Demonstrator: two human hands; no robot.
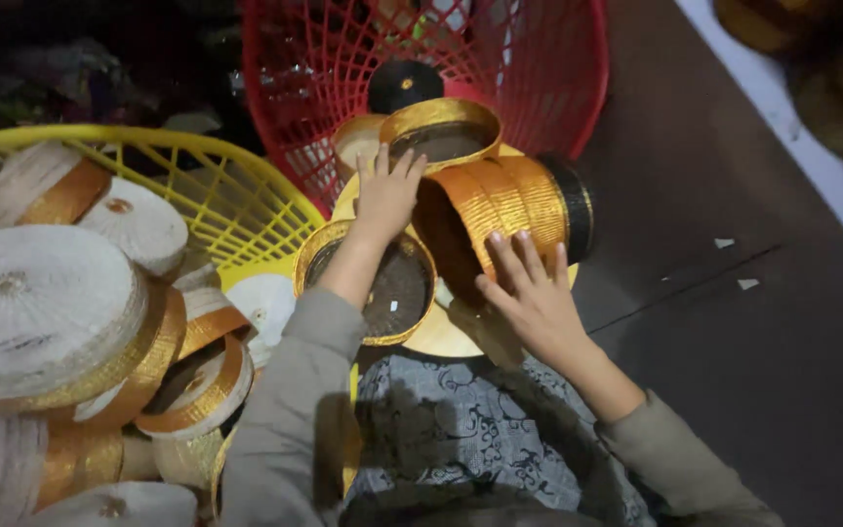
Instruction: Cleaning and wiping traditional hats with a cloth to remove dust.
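Note:
My left hand (387,190) reaches forward with fingers spread and rests on the rim of a gold-edged round cap (441,132). My right hand (531,293) lies open against a stack of gold-and-black round caps (514,205) lying on its side. Another gold-rimmed cap (397,293) with a dark inside sits open side up under my left forearm. All rest on a round yellow board (446,337) on my lap.
A red plastic basket (548,68) stands ahead, holding a black cap (404,83). A yellow basket (187,185) at the left is heaped with white and gold round caps (41,303). Dark floor (763,322) lies to the right.

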